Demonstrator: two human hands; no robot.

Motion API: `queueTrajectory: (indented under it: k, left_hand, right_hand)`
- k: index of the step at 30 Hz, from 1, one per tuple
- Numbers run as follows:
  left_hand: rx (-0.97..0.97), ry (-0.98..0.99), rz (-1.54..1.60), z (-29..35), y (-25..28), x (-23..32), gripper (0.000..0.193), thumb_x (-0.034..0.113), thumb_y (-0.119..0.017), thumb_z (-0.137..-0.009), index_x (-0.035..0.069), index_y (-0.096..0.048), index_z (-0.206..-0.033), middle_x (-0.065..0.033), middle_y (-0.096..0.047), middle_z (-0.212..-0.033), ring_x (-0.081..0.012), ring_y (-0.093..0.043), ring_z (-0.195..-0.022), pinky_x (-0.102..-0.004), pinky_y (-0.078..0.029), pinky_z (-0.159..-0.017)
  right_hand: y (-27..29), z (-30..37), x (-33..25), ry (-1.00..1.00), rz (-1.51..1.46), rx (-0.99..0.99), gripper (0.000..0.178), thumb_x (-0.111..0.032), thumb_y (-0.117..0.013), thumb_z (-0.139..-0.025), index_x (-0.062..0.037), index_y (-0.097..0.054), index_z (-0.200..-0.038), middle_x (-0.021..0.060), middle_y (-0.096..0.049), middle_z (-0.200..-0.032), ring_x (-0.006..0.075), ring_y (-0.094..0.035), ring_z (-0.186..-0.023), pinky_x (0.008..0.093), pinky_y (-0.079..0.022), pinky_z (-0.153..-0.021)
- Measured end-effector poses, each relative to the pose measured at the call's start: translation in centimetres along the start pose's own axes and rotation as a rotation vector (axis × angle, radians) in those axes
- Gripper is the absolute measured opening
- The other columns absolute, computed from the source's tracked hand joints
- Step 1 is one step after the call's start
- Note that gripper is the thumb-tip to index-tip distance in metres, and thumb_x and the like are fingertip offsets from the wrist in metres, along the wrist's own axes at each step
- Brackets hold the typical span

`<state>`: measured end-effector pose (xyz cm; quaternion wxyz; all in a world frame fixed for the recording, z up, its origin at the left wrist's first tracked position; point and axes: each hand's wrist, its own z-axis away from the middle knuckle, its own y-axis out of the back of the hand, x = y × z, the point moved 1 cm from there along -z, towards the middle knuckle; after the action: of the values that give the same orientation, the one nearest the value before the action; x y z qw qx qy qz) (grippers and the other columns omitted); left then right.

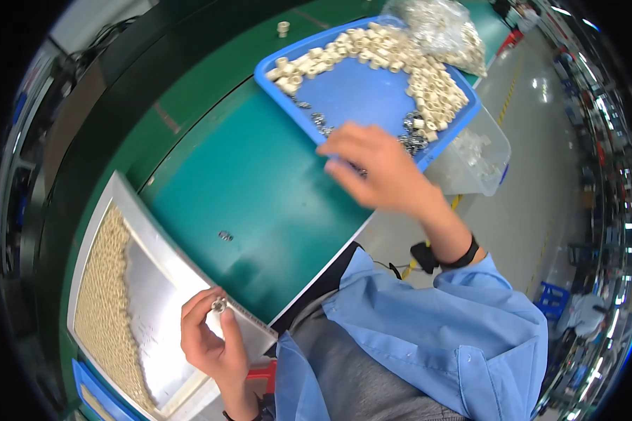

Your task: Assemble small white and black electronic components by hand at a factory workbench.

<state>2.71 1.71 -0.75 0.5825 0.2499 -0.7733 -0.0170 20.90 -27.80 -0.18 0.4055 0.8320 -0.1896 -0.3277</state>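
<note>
My left hand (214, 344) is closed around a small cream cylindrical fitting (219, 305), pinched between thumb and fingers. Metal shows in the end of the fitting that faces up. This hand is over the near corner of the white tray (182, 256). Blurred by motion, my right hand (379, 168) hovers at the near rim of the blue tray (295, 112); whether its fingertips hold anything is unclear. Cream plastic fittings (435, 91) are heaped along the tray's far and right sides. Small dark metal parts (412, 140) lie nearer the hand, which partly covers them.
Small pale beige parts (102, 302) pile up along the white tray's left side. A dark metal part (225, 236) lies on the green mat (260, 189). One cream fitting (283, 29) stands beyond the blue tray. A plastic bag (439, 31) overlaps its far corner, and a clear bin (481, 158) is at its right.
</note>
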Motion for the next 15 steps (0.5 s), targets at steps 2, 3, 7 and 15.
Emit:
queueTrajectory:
  k: [2, 3, 7, 15]
  left_hand:
    - [-0.010, 0.011, 0.040, -0.3, -0.6, -0.1, 0.023, -0.008, -0.064, -0.088, -0.007, -0.064, -0.111, -0.0218, -0.068, -0.108, -0.0271, -0.067, -0.097, -0.0383, -0.054, -0.089]
    - [-0.037, 0.004, 0.036, -0.5, -0.9, 0.0, 0.022, -0.008, -0.063, -0.090, -0.007, -0.064, -0.112, -0.0202, -0.067, -0.109, -0.0255, -0.066, -0.096, -0.0368, -0.053, -0.089]
    - [-0.124, -0.027, 0.007, -1.1, -2.1, 0.7, 0.019, -0.006, -0.062, -0.094, -0.006, -0.065, -0.113, -0.0170, -0.067, -0.108, -0.0221, -0.064, -0.095, -0.0338, -0.053, -0.089]
    - [-0.118, -0.094, -0.107, -0.7, -2.3, 1.4, 0.019, -0.004, -0.063, -0.093, -0.006, -0.065, -0.112, -0.0178, -0.066, -0.106, -0.0221, -0.063, -0.092, -0.0340, -0.053, -0.085]
  right_hand:
    - [2.1, 0.0, 4.8, -0.202, 0.065, -0.101, 0.024, -0.013, -0.067, -0.092, -0.0046, -0.071, -0.115, 0.0139, -0.066, -0.105, 0.0351, -0.066, -0.092, 0.0432, -0.052, -0.079]
    - [2.8, -0.3, 7.1, -0.196, 0.143, -0.141, 0.025, -0.014, -0.065, -0.094, -0.0038, -0.070, -0.116, 0.0152, -0.065, -0.106, 0.0356, -0.066, -0.095, 0.0445, -0.052, -0.081]
    - [2.0, -5.1, 13.9, -0.167, 0.154, -0.191, 0.032, -0.021, -0.063, -0.095, -0.0063, -0.068, -0.122, 0.0162, -0.066, -0.113, 0.0357, -0.065, -0.106, 0.0471, -0.053, -0.092]
    - [-2.3, -11.1, 15.3, -0.061, 0.431, -0.298, 0.031, -0.018, -0.066, -0.092, -0.0070, -0.066, -0.120, 0.0142, -0.064, -0.120, 0.0361, -0.065, -0.109, 0.0492, -0.053, -0.092]
